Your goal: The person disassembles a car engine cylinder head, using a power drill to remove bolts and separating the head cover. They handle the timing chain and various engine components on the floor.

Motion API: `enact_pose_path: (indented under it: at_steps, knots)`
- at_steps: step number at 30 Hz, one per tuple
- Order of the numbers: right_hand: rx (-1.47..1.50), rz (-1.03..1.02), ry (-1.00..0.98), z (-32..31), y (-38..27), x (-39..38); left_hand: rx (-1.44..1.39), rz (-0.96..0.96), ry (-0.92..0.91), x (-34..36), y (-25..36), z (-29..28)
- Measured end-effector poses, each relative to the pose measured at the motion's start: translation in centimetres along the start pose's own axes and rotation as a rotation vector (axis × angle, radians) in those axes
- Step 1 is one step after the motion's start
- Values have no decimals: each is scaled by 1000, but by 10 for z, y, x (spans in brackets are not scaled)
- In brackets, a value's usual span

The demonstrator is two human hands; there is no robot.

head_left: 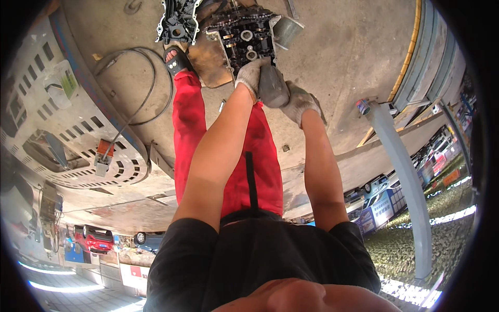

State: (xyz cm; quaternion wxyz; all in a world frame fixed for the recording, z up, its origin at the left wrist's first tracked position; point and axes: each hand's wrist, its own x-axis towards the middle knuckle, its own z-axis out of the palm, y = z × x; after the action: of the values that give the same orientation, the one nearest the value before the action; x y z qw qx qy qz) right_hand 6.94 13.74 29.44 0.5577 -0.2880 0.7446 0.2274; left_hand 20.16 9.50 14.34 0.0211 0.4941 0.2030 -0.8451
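Note:
An engine cylinder head (pixel 236 44) with an exposed chain and camshafts lies on the ground at the top middle. Just below it, both my gloved hands are on a dark grey cylindrical object (pixel 273 89). My left hand (pixel 251 75) is closed round its left upper part, at the lower edge of the engine. My right hand (pixel 299 104) grips it from the right, fingers partly hidden behind it. A black cast engine cover (pixel 176 21) lies to the engine's left, above my sandalled foot, with brown cardboard (pixel 211 73) between the foot and the engine.
A perforated metal platform (pixel 75 130) curves along the left, with a looped cable (pixel 150 88) beside it. A mesh piece (pixel 290 34) lies right of the engine. A grey post (pixel 400 171) and metal rails (pixel 426 62) are at the right. Parked cars (pixel 93 239) show behind me.

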Motion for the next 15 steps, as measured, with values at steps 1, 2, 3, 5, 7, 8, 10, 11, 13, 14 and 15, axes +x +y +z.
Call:
enact_pose_path:
  at_steps: [1,2,3,5,7,8,10,11,13,14,15]
  knots:
    - [-7,6,-13,-2,-1,-1,-6,7,-11,2,-1,-4]
    - [-18,8,-12,-2,1,-1,-12,8,-21,1,-4,-3]
    - [-28,11,-10,-3,3,0,-4,19,-9,1,-5,-3]
    - [-19,18,-17,-7,3,-7,12,40,16,-2,-8,-2]
    - [16,19,-33,-18,-5,-20,47,91,29,-6,-18,4]
    - [33,-14,23,-7,8,-15,68,119,31,-6,-19,9]
    - [65,-74,122,27,49,-3,111,101,56,-8,-17,25]
    - [78,-67,108,20,44,-9,131,91,76,-11,-17,30]
    - [110,-50,89,18,40,-8,139,62,118,-10,-17,36]
    - [122,-42,86,14,40,-5,127,55,119,-7,-16,36]
    - [117,-65,83,24,54,11,120,47,117,-4,-15,37]
